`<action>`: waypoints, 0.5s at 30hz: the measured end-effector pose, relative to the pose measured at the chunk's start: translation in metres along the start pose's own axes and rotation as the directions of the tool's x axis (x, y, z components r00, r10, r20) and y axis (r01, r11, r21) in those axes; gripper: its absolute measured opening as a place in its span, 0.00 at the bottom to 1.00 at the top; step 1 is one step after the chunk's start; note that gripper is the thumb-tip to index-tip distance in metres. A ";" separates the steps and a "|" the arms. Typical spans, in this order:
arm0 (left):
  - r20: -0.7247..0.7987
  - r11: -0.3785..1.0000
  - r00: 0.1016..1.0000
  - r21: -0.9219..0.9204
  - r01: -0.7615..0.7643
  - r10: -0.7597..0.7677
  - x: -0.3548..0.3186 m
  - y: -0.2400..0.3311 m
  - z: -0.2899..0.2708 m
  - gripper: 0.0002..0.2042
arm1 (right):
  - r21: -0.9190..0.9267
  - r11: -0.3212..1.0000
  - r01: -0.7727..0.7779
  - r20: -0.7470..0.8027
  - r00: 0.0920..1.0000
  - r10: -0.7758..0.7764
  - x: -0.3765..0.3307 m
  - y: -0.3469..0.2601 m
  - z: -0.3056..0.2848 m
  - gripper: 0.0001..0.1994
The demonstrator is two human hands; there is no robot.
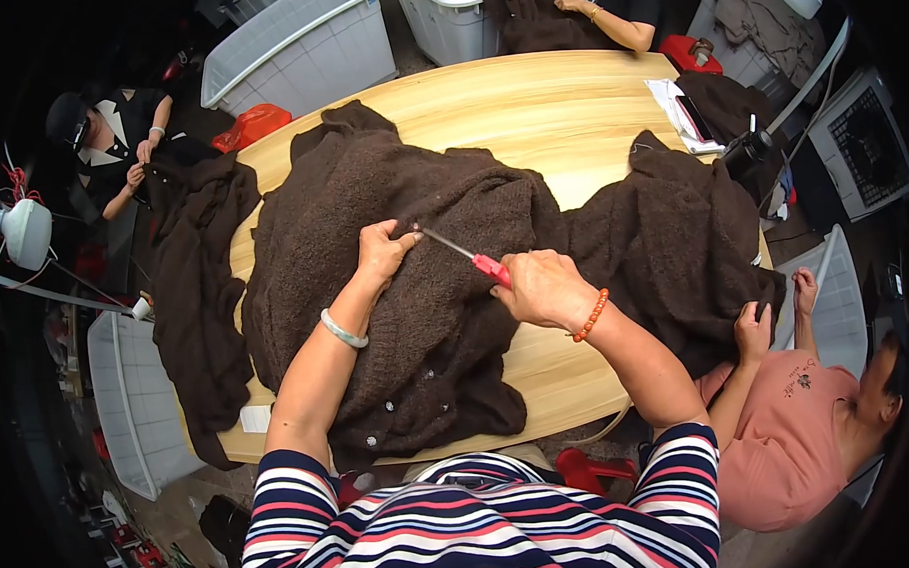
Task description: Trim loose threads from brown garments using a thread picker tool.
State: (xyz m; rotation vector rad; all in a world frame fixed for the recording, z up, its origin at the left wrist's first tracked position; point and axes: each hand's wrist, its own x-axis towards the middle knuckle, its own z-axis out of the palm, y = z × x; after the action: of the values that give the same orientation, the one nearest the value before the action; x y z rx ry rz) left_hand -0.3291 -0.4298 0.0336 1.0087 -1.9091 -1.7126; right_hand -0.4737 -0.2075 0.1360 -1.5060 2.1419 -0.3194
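Observation:
A dark brown knitted cardigan (401, 176) with shiny buttons near its lower edge lies heaped before me. My left hand (383, 251) pinches a bit of its knit between thumb and fingertips. In my right hand (545, 286) is a thin metal-shafted tool with a red handle (491, 270), fingers wrapped round the handle. The shaft slants up to the left, its tip at the pinched knit beside my left fingertips. I cannot make out the shape of the tip.
The garments lie on a pale wooden table (448, 94). Three co-workers handle brown knits around it: left, far side and right. A phone (694, 118) lies at the far right. Grey plastic bins (306, 54) stand beyond. A lamp (20, 227) stands left.

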 end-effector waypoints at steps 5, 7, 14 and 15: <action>0.013 0.995 1.000 0.095 0.027 -0.028 -0.002 0.007 -0.001 0.04 | 0.076 0.995 0.070 0.064 0.995 -0.075 -0.004 0.004 -0.002 0.16; 0.034 0.999 0.999 0.022 0.023 -0.024 0.003 0.007 -0.002 0.04 | 0.065 0.998 0.009 -0.013 1.000 -0.008 -0.002 0.012 -0.002 0.16; 0.159 0.899 0.894 -0.064 0.433 -0.419 0.056 0.048 0.028 0.20 | 0.125 0.990 -0.062 -0.017 0.998 0.064 -0.012 0.022 0.003 0.15; 0.153 0.901 0.897 -0.069 0.427 -0.414 0.067 0.044 0.031 0.20 | 0.126 0.988 -0.092 -0.034 0.995 0.097 -0.011 0.025 0.003 0.15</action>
State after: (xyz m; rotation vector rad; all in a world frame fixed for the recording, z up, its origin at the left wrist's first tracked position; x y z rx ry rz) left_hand -0.4070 -0.4565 0.0587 1.3760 -1.7473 -2.1417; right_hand -0.4895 -0.1884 0.1249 -1.3350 2.1730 -0.4447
